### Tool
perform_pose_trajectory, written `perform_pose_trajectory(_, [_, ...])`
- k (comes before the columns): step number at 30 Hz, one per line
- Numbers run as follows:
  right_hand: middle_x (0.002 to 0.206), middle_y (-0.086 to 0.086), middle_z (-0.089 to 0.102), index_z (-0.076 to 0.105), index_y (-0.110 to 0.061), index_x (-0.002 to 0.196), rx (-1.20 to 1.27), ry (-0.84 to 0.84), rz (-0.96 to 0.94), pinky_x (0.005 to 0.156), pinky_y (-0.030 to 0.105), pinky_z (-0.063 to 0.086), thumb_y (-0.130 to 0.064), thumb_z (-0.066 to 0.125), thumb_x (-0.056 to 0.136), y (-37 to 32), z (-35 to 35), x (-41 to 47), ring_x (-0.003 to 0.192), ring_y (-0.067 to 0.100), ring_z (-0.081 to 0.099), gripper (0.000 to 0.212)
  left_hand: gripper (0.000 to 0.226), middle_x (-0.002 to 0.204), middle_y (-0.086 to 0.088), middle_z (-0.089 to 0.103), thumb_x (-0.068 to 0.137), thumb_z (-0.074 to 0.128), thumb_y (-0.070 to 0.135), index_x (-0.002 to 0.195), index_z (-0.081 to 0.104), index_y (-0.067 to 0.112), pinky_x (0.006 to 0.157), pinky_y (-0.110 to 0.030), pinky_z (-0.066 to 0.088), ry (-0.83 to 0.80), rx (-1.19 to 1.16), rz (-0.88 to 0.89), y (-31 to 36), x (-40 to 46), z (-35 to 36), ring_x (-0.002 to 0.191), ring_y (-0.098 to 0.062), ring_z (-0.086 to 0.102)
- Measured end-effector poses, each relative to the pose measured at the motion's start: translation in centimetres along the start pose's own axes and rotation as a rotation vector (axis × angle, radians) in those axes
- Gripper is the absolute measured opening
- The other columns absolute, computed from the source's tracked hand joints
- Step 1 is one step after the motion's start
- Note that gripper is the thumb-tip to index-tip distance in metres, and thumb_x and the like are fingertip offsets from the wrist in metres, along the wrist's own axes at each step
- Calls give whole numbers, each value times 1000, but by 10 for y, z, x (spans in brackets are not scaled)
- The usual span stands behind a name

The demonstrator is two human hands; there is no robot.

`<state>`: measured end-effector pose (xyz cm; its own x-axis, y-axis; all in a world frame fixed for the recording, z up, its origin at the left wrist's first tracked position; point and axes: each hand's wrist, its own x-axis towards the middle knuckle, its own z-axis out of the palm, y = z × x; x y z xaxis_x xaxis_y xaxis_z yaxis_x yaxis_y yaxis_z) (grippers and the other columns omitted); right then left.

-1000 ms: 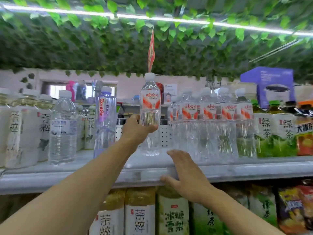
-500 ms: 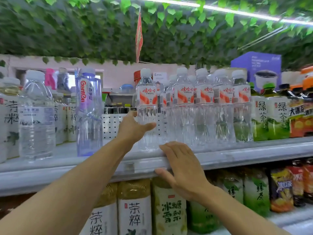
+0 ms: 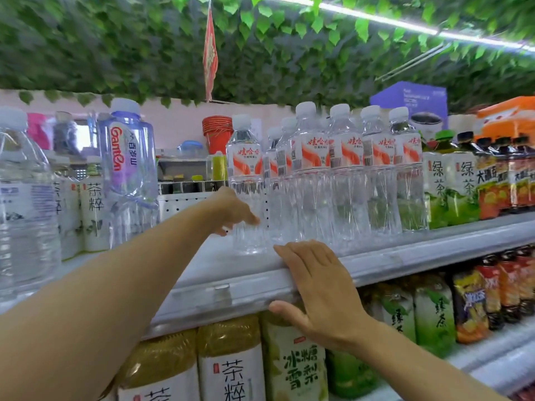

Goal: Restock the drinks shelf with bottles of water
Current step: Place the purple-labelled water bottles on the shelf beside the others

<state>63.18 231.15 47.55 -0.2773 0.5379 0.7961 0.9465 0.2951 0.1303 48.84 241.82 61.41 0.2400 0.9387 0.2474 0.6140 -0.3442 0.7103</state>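
A clear water bottle (image 3: pixel 246 180) with a white cap and a red-and-white label stands upright on the grey shelf (image 3: pixel 434 250), just left of a row of several matching water bottles (image 3: pixel 347 175). My left hand (image 3: pixel 231 211) reaches in from the left. Its loosely extended fingers lie against the lower front of that bottle and do not wrap round it. My right hand (image 3: pixel 318 285) rests on the shelf's front edge, fingers flat on top and thumb under the lip.
A tall purple-tinted Ganten bottle (image 3: pixel 127 169) and a large clear water bottle (image 3: pixel 23 212) stand to the left. Green tea bottles (image 3: pixel 460 186) and dark-capped drinks fill the right. Tea bottles (image 3: pixel 231 366) line the shelf below. Fake green leaves hang overhead.
The bottle went from being held up by my left hand to standing on the shelf beside the row. My left hand's grip has loosened. My right hand stays on the shelf edge.
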Motion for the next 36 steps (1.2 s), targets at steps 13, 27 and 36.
perform_pose_trajectory(13, [122,-3,47,42,-18,131,-24,41,-30,104,30,25,-70,21,90,5,2,0,109,16,43,69,77,139,-21,45,80,73,14,142,29,3,95,-43,50,-64,129,-56,9,64,12,116,-34,55])
perform_pose_trajectory(27, [121,0,51,45,-15,131,-68,36,-36,102,36,29,-72,17,88,9,10,3,107,18,47,76,40,86,-2,50,84,69,16,118,48,13,69,-27,50,0,134,108,3,93,36,91,-22,54])
perform_pose_trajectory(36, [120,0,50,43,-16,130,-52,39,-26,102,36,28,-70,15,90,5,6,1,106,18,47,73,52,124,-13,57,83,71,13,128,46,6,76,-31,55,-114,113,16,-9,95,33,99,-25,63])
